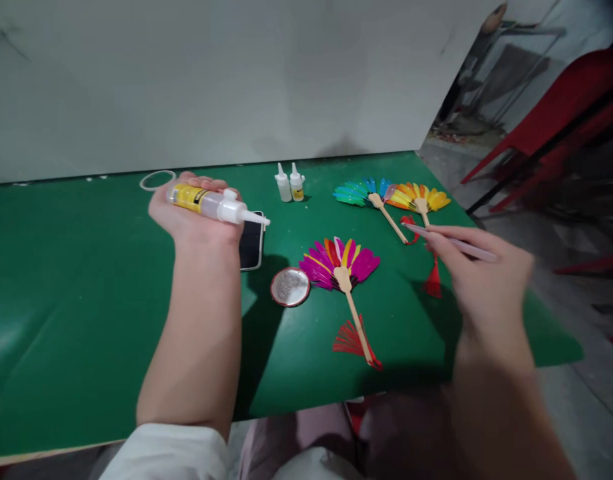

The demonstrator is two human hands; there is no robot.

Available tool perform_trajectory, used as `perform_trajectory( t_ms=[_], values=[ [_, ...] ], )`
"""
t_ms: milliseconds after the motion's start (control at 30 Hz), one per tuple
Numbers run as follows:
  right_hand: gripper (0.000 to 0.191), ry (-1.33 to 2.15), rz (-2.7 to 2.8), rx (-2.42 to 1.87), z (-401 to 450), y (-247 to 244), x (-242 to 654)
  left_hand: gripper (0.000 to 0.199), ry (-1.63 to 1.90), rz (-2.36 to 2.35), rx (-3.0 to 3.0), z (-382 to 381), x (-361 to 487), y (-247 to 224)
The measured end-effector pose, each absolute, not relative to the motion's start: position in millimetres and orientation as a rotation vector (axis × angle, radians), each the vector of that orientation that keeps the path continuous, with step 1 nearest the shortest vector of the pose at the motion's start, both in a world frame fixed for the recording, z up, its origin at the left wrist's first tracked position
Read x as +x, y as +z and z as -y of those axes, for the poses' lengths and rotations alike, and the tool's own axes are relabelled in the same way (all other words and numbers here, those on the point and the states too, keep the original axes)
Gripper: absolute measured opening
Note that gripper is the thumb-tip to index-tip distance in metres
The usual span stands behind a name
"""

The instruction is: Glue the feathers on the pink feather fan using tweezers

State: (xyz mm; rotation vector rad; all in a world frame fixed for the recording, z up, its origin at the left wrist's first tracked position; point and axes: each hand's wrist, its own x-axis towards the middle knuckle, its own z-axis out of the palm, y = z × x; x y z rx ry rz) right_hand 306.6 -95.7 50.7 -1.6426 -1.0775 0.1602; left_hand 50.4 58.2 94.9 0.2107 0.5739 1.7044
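Note:
My left hand (193, 223) is closed around a glue bottle (206, 203) with a yellow label, its white nozzle pointing right. In my right hand (491, 277) is a pair of slim pale-pink tweezers (461, 245), held like a pen. Their tips point left, near a red cord beside two fans; whether they grip anything I cannot tell. A magenta fan (342, 275) with a wooden handle and red tassel (349, 339) lies between my hands. Farther back are a blue-green fan (373, 199) and a yellow-orange fan (420, 199); a red tassel (433, 280) hangs below them.
On the green table (86, 320) a small round red-rimmed dish (290, 287) sits left of the magenta fan. A phone (251, 243) lies partly behind my left wrist. Two small glue bottles (290, 183) stand near the white wall (201, 80). Red chairs (561, 107) are at right.

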Motion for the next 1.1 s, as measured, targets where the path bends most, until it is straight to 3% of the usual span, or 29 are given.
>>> perform_trajectory(
  t_ms=[367, 1100],
  values=[
    [0.012, 0.557, 1.66, -1.832, 76, 10, 323, 0.007, 1.609, -0.549, 0.265, -56, 62, 93],
    [0.017, 0.774, 1.603, -1.771, 73, -1, 326, 0.017, 1.494, -0.423, 0.26, -51, 65, 95]
  ],
)
